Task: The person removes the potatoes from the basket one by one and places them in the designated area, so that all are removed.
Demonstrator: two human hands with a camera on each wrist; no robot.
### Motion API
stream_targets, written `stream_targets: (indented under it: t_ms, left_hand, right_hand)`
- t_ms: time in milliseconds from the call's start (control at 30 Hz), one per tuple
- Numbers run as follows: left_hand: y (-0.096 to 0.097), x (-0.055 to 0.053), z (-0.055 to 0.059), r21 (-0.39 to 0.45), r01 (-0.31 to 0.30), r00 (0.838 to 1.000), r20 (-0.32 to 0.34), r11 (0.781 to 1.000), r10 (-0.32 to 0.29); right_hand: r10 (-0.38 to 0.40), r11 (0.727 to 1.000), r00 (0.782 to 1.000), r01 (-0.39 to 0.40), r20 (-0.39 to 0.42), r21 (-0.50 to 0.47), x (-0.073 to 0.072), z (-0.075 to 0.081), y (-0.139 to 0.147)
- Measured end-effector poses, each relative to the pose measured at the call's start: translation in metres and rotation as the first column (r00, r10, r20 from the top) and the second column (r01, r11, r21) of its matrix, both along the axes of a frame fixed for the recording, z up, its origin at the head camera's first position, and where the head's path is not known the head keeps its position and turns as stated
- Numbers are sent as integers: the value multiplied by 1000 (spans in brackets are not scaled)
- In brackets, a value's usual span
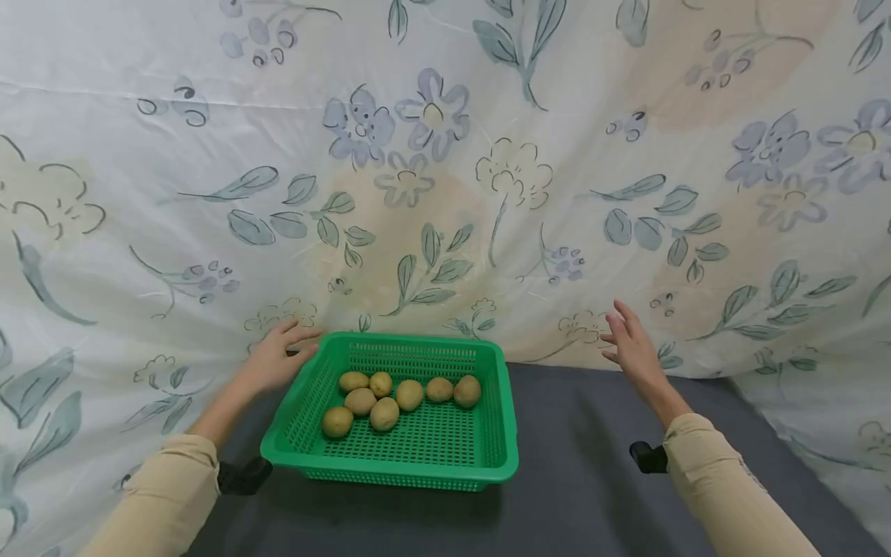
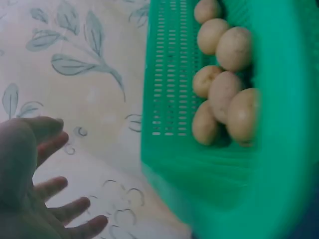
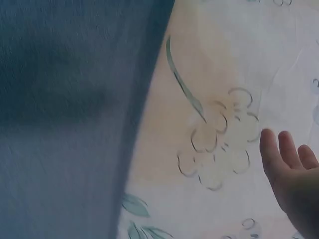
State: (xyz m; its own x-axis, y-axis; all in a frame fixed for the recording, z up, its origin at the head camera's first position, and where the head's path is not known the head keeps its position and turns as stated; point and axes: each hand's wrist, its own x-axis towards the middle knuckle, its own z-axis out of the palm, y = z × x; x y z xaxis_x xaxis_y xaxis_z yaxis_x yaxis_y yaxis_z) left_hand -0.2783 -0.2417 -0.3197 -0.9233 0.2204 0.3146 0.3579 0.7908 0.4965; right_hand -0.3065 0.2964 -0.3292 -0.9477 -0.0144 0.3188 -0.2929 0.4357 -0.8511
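Grey tabletop point(image 1: 550, 472) is partly hidden by a perforated basket point(image 1: 390, 467) of potatoes point(image 1: 408, 394); left hand point(image 1: 277, 359) and right hand point(image 1: 635, 350) are unclenched.

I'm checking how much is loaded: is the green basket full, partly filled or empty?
Partly filled: eight potatoes lie in the green basket, and the head view shows much of its perforated floor bare.
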Motion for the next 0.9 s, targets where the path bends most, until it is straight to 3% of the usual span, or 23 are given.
stream_targets:
  t_ms: [233, 333, 433, 600, 900]
  left_hand:
    - [-8, 20, -33, 33, -44, 999, -1, 999, 44]
    - [-9, 29, -43, 64, -66, 996, 60, 996, 62]
    - [-10, 36, -52, 117, -89, 983, 170, 989, 68]
    - [-13, 44, -65, 209, -121, 954, 294, 970, 56]
    - [-14, 50, -77, 302, -104, 946, 323, 948, 0]
  right_hand:
    - [85, 976, 994, -71, 62, -207, 13, -22, -6]
    - [117, 959, 990, -92, 79, -268, 18, -31, -9]
    - [136, 947, 987, -104, 86, -305, 22, -41, -12]
    - [168, 916, 979, -113, 113, -385, 30, -55, -17]
    - [219, 861, 963, -114, 159, -497, 37, -76, -16]
